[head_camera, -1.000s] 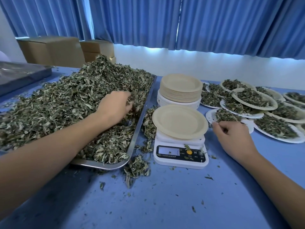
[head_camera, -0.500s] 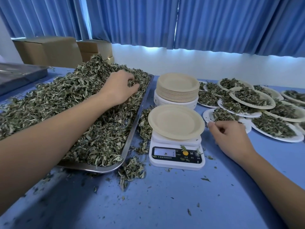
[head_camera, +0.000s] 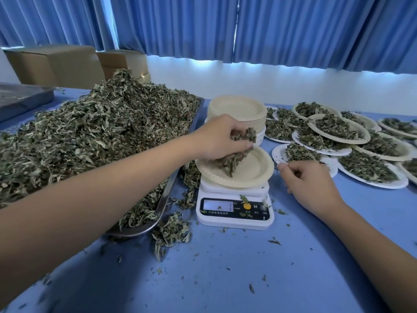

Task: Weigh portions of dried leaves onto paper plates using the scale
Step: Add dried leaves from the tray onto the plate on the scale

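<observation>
On the blue table, the scale carries one paper plate; the right hand rests on the table just beside the plate's right rim, fingers loosely curled, grasping nothing. The left hand is clenched on a handful of dried leaves, which hangs below the fingers with its lowest strands touching the plate. Beyond lie the heaped tray at left, the stack of empty plates and the filled plates at right.
</observation>
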The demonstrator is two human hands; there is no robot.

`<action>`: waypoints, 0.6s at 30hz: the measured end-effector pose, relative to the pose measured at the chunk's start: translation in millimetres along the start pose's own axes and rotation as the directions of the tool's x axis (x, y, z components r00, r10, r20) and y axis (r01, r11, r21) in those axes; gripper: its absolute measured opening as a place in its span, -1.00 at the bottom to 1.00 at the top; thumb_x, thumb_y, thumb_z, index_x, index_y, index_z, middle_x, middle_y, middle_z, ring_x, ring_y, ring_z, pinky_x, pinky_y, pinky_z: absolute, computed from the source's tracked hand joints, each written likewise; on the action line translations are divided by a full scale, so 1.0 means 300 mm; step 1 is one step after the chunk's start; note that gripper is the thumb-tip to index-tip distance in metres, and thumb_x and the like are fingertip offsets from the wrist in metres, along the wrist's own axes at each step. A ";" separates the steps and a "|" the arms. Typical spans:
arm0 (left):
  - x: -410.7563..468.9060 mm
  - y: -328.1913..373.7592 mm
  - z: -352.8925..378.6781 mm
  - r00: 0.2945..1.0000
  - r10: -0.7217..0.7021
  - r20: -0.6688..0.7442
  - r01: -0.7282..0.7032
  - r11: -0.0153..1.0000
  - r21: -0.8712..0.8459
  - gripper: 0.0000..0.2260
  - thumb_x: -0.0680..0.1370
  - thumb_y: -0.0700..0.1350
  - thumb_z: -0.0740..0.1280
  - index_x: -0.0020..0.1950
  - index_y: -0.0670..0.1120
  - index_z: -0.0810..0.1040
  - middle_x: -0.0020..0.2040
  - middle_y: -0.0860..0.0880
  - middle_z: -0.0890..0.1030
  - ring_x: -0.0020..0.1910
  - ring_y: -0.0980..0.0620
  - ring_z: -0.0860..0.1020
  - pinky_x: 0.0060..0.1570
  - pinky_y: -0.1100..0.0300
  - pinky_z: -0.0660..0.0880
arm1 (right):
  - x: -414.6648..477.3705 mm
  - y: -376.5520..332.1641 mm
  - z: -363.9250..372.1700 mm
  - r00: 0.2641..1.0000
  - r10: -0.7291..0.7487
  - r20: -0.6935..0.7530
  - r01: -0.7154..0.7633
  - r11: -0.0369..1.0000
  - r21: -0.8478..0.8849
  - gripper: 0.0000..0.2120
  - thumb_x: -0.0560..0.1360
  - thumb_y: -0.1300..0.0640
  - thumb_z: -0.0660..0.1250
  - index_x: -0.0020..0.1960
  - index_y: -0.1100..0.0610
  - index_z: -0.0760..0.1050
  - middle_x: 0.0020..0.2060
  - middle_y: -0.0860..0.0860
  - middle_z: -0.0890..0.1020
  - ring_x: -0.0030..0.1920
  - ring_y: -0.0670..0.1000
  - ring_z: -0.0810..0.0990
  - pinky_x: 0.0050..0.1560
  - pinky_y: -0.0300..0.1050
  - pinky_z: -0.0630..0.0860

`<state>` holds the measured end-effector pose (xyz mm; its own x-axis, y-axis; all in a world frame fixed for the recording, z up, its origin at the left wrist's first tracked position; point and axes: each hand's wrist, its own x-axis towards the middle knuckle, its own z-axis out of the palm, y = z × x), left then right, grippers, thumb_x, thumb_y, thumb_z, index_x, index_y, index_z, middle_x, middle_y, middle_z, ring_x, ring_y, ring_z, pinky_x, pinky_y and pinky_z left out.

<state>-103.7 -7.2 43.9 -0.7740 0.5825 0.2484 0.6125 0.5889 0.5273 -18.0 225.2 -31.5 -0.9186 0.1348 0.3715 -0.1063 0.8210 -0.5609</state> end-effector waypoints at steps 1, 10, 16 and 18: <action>-0.004 -0.001 -0.001 0.999 0.005 0.042 -0.006 0.999 0.040 -0.81 0.56 0.07 0.44 -0.08 -0.05 0.66 -0.13 0.10 0.66 -0.10 0.11 0.60 -0.03 0.17 0.51 | 0.001 0.001 0.001 1.000 -0.001 -0.001 0.001 1.000 -0.004 -0.49 0.67 0.01 0.25 -0.35 0.32 0.43 -0.47 0.22 0.54 -0.37 0.26 0.52 -0.21 0.15 0.57; -0.017 -0.080 -0.126 0.962 -0.183 -0.201 0.176 0.983 -0.054 -0.83 0.60 0.02 0.37 0.06 -0.02 0.68 -0.02 0.05 0.68 -0.04 0.08 0.63 0.09 0.09 0.57 | 0.005 0.007 0.005 1.000 -0.011 0.007 0.011 1.000 -0.018 -0.48 0.67 -0.01 0.25 -0.36 0.28 0.45 -0.49 0.16 0.54 -0.40 0.23 0.53 -0.24 0.14 0.56; -0.056 -0.272 -0.155 0.832 -0.525 -0.179 0.550 0.739 0.389 -0.69 0.58 -0.06 0.31 0.33 -0.01 0.50 0.21 -0.11 0.57 0.15 -0.21 0.56 0.23 -0.23 0.49 | 0.002 -0.001 0.002 1.000 -0.017 0.007 0.017 1.000 -0.021 -0.48 0.68 0.00 0.24 -0.36 0.29 0.44 -0.49 0.18 0.54 -0.40 0.25 0.53 -0.25 0.14 0.56; -0.079 -0.306 -0.130 0.798 -0.593 -0.108 0.573 0.689 0.444 -0.68 0.59 -0.04 0.33 0.33 -0.05 0.49 0.24 -0.13 0.57 0.16 -0.20 0.56 0.23 -0.18 0.52 | 0.001 -0.002 0.001 1.000 -0.017 0.008 0.018 1.000 -0.025 -0.48 0.68 0.00 0.24 -0.35 0.30 0.44 -0.48 0.21 0.54 -0.39 0.27 0.52 -0.25 0.14 0.56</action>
<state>-147.9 -97.0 21.3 -0.9981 0.0550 -0.0267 0.0505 0.9881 0.1453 -18.4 224.7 -31.2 -0.9194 0.1163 0.3757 -0.1130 0.8369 -0.5356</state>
